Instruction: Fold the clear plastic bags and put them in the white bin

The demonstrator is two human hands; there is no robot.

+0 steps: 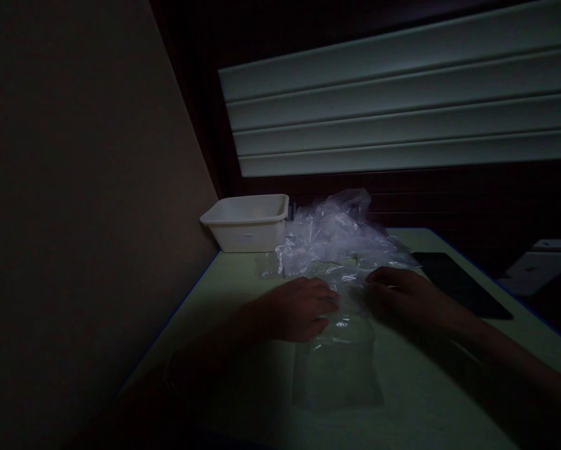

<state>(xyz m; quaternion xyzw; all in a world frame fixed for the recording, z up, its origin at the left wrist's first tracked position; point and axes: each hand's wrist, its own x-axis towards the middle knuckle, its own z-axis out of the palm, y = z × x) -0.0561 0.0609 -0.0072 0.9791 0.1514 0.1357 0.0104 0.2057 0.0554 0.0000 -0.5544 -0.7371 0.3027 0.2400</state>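
A clear plastic bag (339, 375) lies flat on the pale green table (233, 300), its far part wrinkled and shiny. My left hand (303, 310) rests palm down at the bag's left edge, fingers stretched out and touching the plastic. On the other side, my right hand (405, 292) has its fingers bent, with thumb and forefinger closed at the bag's upper right. Dim light makes the exact grip hard to see. Just beyond both hands sits a crumpled heap of clear plastic bags (337, 234).
A white plastic tub (250, 234) stands at the back left, against the wall (97, 187). A flat black panel (463, 284) lies at the right edge. Past that edge is a white device (540, 272) with a logo. Behind the table is a slatted panel (402, 112).
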